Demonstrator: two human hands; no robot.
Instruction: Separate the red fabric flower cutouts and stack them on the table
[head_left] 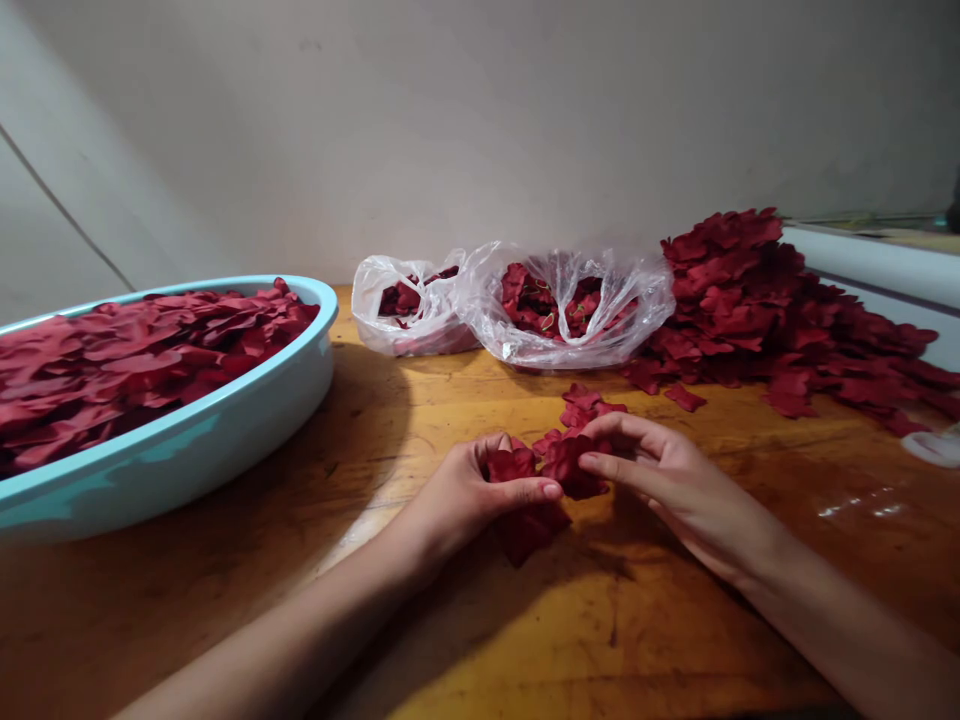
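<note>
Dark red fabric petals (529,530) are pinched in my left hand (487,490), its thumb lying across them. My right hand (660,465) closes its thumb and fingers on the edge of another dark red petal piece (576,460), just right of the left hand. Both hands are close together above the wooden table. A few more petals (581,400) lie just beyond my fingers. Where the pieces meet between the hands, I cannot make out how they join.
At the left stands a light blue basin (300,380) heaped with red petals. Two clear plastic bags (420,340) (600,345) of red pieces rest near the wall. To the right is a large pile of red petal pieces (750,310). The wooden table (525,640) spans the front.
</note>
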